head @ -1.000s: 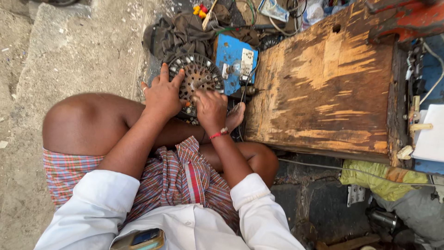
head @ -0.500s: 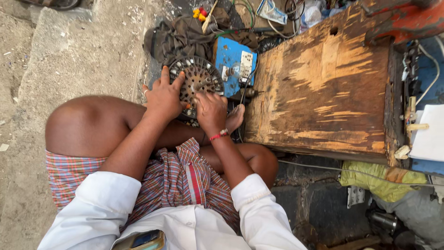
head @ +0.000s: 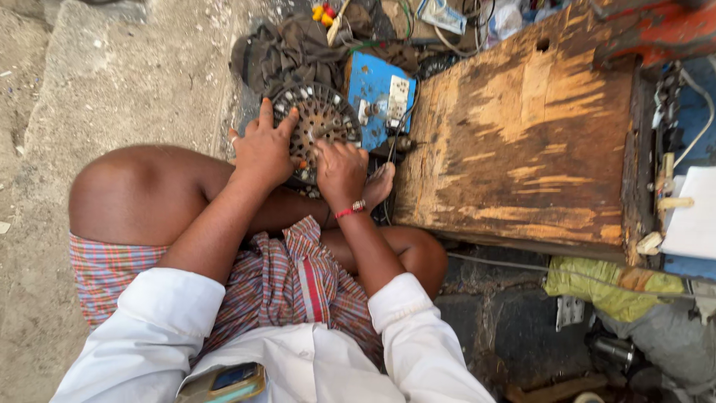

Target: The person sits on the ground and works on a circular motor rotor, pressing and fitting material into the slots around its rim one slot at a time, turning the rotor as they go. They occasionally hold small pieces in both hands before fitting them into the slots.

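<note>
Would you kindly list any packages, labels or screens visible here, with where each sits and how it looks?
Phone: in the shirt pocket at bottom, flat, dark screen, yellowish case.
Packet: top edge among wires, small, flat, pale blue and white.
White box: right edge, rectangular, plain.
Neither the left hand nor the right hand touches any.

Slotted disc (head: 322, 119) under both hands, switch box (head: 379, 97) right, wooden board (head: 522, 134) beyond
</note>
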The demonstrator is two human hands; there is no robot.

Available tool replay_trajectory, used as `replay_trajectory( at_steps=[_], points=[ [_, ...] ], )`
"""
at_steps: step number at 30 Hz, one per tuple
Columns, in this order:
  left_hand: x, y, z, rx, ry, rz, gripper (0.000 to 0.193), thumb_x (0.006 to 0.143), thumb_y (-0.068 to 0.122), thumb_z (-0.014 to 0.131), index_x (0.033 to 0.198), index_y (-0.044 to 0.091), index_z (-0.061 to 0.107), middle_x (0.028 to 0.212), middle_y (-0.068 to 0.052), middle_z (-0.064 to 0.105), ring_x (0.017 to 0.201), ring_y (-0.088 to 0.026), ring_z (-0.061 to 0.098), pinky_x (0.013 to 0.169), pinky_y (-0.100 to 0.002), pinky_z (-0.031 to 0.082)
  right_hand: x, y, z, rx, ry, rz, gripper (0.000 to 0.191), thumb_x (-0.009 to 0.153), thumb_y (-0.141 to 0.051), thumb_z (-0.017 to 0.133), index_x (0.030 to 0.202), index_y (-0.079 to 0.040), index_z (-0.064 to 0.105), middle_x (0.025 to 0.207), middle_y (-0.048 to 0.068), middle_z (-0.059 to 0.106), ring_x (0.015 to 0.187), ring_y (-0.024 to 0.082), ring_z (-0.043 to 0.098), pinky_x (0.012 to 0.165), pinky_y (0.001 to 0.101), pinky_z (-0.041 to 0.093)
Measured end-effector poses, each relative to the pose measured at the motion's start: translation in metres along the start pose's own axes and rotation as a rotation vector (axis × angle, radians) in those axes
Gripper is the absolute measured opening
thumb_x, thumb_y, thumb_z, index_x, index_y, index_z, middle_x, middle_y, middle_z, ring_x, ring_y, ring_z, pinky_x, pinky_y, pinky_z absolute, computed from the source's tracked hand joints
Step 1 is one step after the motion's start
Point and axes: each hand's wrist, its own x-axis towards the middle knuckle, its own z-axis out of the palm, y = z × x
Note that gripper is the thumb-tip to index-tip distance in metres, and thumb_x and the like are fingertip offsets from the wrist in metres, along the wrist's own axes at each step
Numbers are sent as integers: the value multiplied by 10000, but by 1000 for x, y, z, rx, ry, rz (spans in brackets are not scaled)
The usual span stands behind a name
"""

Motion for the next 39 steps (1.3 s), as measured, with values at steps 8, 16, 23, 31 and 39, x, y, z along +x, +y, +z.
replay_trajectory(
  at_steps=[8, 16, 23, 31, 39],
  points=[
    [4, -2, 1, 25, -8, 3, 1005, 703, 412, 899, 1563, 338, 384, 1649, -204, 223, 1365, -415, 457, 1059, -751, 316, 0, -3, 1, 31, 25, -23, 163, 880, -150, 718, 1040, -121, 725, 861, 63, 684, 836, 290, 628, 788, 437, 438],
    [3, -1, 1, 8, -3, -2, 1004, 686, 416, 912, 1549, 346, 403, 1645, -201, 238, 1374, -413, 454, 1060, -756, 314, 9, 0, -7, 70, 22, -62, 135, 890, -135, 719, 1025, -133, 727, 865, 53, 698, 825, 294, 626, 750, 443, 438],
    [0, -2, 4, 3, 20, 26, 987, 699, 437, 904, 1554, 331, 421, 1653, -204, 250, 1364, -417, 476, 1057, -759, 326, 14, -3, -7, 67, 0, -126, 163, 871, -99, 704, 1030, -106, 736, 864, 75, 685, 871, 320, 636, 790, 453, 485],
    [-1, 0, 1, -12, 1, 3, 1002, 702, 428, 897, 1569, 333, 404, 1663, -201, 234, 1360, -421, 478, 1051, -743, 348, 15, -5, -7, 96, 6, -112, 157, 879, -88, 715, 1035, -104, 730, 876, 76, 700, 862, 314, 656, 796, 445, 506],
    [0, 3, -4, 18, -19, -24, 986, 697, 422, 900, 1548, 362, 404, 1663, -182, 225, 1371, -397, 468, 1066, -735, 339, 13, 3, -13, 138, 13, -134, 175, 889, -105, 691, 1063, -97, 707, 946, 96, 720, 857, 318, 665, 782, 444, 528]
  ],
)
